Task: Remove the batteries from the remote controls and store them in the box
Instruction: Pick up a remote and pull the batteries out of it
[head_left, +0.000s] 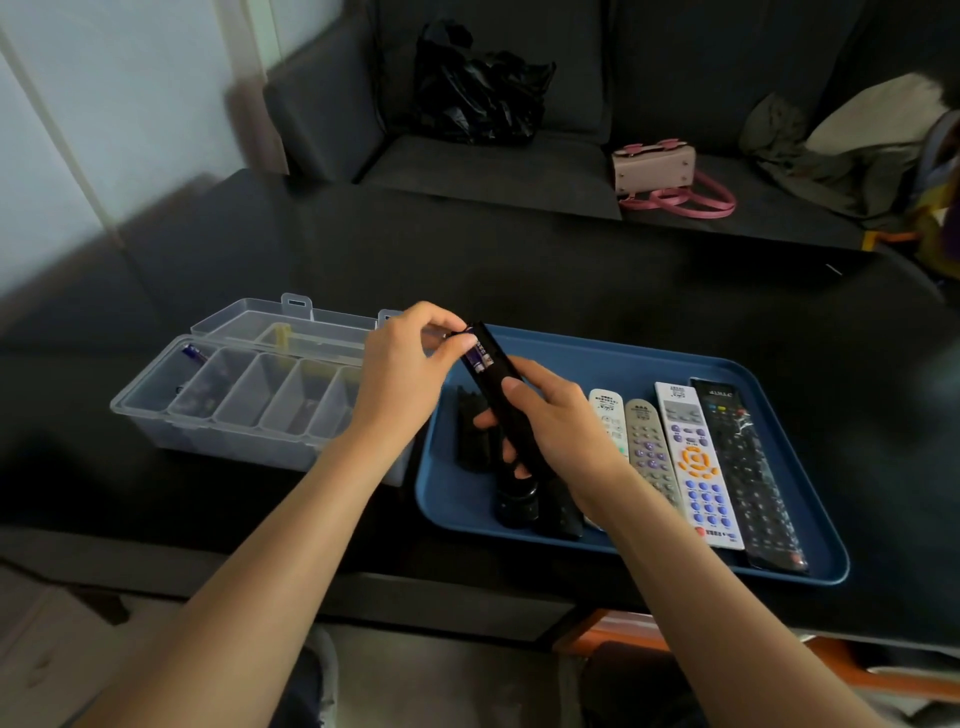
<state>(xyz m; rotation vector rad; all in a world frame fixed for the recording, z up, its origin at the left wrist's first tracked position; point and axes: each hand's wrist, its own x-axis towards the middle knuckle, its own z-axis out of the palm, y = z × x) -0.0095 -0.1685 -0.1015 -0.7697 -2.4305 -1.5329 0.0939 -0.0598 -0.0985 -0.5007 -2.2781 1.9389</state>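
Right hand (550, 415) grips black remote (511, 410) over blue tray (649, 364). Left hand (410, 364) fingers pinch batteries (479, 359) in its open compartment. Clear box (234, 410) sits left on table (571, 270), one battery (193, 354) inside.

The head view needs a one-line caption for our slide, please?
Right hand holds a black remote while left hand picks at its batteries, beside an open box.

The head view looks forward and down, close over the dark table (623, 291).
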